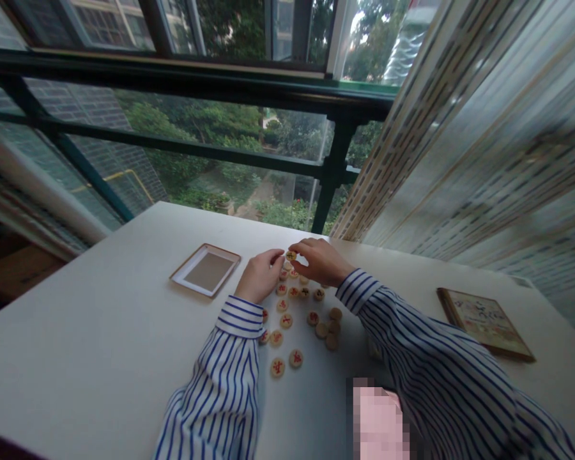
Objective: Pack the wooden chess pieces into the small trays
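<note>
My right hand [321, 260] pinches a xiangqi piece [291, 255] with a dark character between thumb and fingertips, over the far end of a group of round wooden pieces. Right beside it, my left hand [260, 276] has its thumb and fingers closed together; whatever they may hold is hidden. Below the hands, red-marked xiangqi pieces [286, 321] lie face up on the white table [124, 332]. Two dark-marked pieces [319, 294] rest near my right wrist. Several blank-side-up pieces [333, 327] are bunched to the right, some touching.
An open shallow box tray [206, 269] lies left of my left hand. A box with a pictured lid [486, 322] sits at the right. Behind the table's far edge are a green railing [196, 144] and glass; a curtain [460, 166] hangs at right. A pixelated patch covers the bottom middle.
</note>
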A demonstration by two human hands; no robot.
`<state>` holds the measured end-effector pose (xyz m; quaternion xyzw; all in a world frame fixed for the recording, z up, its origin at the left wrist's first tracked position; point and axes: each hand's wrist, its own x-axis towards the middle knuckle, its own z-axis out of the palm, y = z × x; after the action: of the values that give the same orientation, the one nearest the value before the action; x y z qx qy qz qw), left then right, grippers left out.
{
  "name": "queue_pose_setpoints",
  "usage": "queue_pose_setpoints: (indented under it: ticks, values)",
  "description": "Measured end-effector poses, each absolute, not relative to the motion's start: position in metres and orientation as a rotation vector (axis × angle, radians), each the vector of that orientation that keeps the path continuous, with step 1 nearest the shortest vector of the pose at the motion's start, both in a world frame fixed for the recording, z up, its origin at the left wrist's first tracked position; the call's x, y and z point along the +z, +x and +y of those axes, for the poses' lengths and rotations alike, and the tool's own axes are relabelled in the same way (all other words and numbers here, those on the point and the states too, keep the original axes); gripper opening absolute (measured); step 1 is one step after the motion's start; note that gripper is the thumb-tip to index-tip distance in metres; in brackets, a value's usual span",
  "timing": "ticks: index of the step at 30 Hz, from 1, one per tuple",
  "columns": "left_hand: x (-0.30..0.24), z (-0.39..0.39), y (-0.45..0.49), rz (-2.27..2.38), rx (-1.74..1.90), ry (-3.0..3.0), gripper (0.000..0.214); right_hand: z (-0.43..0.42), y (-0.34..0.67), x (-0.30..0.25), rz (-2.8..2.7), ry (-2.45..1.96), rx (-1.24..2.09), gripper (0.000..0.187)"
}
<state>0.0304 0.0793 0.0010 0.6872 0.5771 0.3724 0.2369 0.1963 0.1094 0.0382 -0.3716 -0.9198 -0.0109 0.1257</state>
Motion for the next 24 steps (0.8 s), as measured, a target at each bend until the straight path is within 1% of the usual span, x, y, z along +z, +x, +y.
queue_pose_setpoints:
  ticks: [10,24]
  values:
    - [0.016,0.074,0.036,1.289,1.144,1.573,0.031,0.092,0.201,0.052,-2.582,-1.053,0.095,0.025]
    - [0.040,0.059,0.051,1.154,1.152,1.477,0.032,0.066,0.220,0.059,-2.388,-1.002,0.113,0.022]
